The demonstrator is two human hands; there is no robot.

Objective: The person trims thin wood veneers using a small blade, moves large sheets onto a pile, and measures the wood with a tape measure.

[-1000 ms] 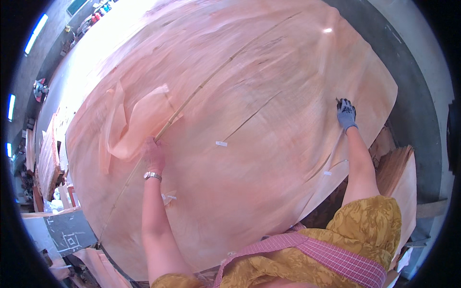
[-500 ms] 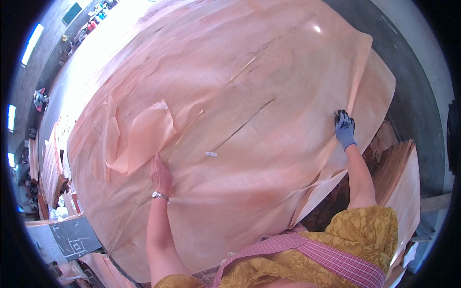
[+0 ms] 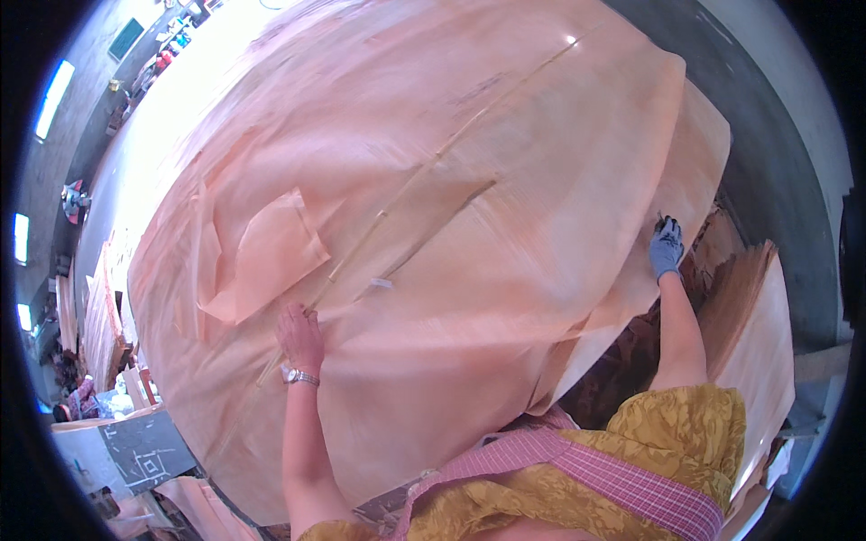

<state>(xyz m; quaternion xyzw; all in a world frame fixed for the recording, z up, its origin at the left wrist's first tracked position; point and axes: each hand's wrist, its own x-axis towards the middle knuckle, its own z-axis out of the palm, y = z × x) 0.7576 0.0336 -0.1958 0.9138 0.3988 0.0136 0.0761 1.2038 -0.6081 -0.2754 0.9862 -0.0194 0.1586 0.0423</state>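
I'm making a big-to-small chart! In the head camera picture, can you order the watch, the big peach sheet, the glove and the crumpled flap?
Largest to smallest, as they look there:
1. Big peach sheet
2. Crumpled flap
3. Glove
4. Watch

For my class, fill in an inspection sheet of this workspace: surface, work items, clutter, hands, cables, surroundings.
Surface: broad pinkish sheet, creased and uneven.
Work items: thin pale stick running diagonally across the sheet.
Clutter: loose folded piece left of the stick; small white slip right of it.
Hands: left hand, bare, wearing a wristwatch, at the stick's lower part; right hand, gloved, near the sheet's right edge; grips unclear.
Cables: nothing seen.
Surroundings: stacked sheets at right, grey board at lower left.
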